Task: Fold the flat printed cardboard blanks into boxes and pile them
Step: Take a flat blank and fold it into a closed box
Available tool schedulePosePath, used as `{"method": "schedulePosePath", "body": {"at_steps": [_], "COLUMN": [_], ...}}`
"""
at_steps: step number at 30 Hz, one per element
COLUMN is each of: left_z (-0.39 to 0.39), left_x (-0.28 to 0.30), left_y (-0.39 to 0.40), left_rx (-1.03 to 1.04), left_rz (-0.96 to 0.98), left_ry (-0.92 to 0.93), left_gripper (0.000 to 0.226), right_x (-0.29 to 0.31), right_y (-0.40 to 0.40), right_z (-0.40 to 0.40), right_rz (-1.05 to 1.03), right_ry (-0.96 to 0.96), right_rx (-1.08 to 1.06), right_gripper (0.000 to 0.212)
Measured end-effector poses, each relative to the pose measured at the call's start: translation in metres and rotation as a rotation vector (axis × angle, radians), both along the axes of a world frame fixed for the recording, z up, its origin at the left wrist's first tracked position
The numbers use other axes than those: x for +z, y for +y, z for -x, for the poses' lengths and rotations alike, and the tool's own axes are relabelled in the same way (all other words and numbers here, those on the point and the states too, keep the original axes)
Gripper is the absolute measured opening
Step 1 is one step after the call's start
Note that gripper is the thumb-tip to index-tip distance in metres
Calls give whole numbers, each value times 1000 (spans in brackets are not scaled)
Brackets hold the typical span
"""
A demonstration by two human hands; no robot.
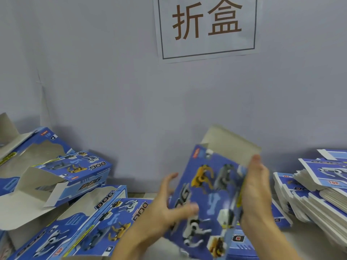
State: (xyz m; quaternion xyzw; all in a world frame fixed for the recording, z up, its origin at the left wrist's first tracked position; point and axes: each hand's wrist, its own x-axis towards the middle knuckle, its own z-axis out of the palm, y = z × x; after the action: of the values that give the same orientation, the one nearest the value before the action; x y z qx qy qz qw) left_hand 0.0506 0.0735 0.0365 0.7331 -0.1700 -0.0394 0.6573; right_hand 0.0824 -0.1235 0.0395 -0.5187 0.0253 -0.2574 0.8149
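Observation:
A blue printed cardboard blank (pixel 208 199) with toy dogs on it is held upright and tilted in front of me, its grey flap (pixel 231 145) sticking up at the top. My right hand (pixel 257 190) grips its right edge, fingers wrapped round the fold. At the blank's left edge my left hand (pixel 169 205) has its thumb on the printed face and its fingers spread behind. Folded boxes (pixel 78 171) lie piled at the left. Flat blanks (pixel 319 188) are stacked at the right.
A grey wall (pixel 112 81) stands close behind the table, with a paper sign (pixel 206 27) taped to it. More folded boxes (pixel 105 222) with open grey flaps lie at the lower left. One flat blank (pixel 279 214) lies under my right hand.

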Motion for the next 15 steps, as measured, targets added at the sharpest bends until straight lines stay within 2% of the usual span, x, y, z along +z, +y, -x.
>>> {"method": "schedulePosePath", "body": {"at_steps": [2, 4, 6, 8, 10, 12, 13, 15], "left_z": [8, 12, 15, 23, 32, 35, 34, 29], "left_x": [3, 9, 19, 33, 45, 54, 58, 64], "left_y": [2, 2, 7, 13, 16, 15, 18, 35], "left_rx": [-159, -223, -312, -435, -458, -322, -167, 102], "left_rz": [-151, -182, -213, -305, -309, -141, 52, 502], "left_ry": [56, 74, 81, 58, 8, -155, -237, -396], "left_gripper": [82, 71, 71, 74, 67, 60, 58, 71], "right_x": [-1, -5, -9, -21, -29, -37, -37, -30], "right_y": [-25, -49, -68, -79, -78, -67, -62, -50], "right_z": [-3, -3, -8, -21, -25, -18, -14, -6], "right_rz": [-307, -518, -584, -608, -525, -348, -371, -418], "right_ry": [26, 8, 79, 139, 181, 216, 223, 214], "right_rx": [101, 138, 8, -16, -27, 49, 89, 151], "right_gripper": [56, 47, 28, 35, 23, 22, 26, 30]}}
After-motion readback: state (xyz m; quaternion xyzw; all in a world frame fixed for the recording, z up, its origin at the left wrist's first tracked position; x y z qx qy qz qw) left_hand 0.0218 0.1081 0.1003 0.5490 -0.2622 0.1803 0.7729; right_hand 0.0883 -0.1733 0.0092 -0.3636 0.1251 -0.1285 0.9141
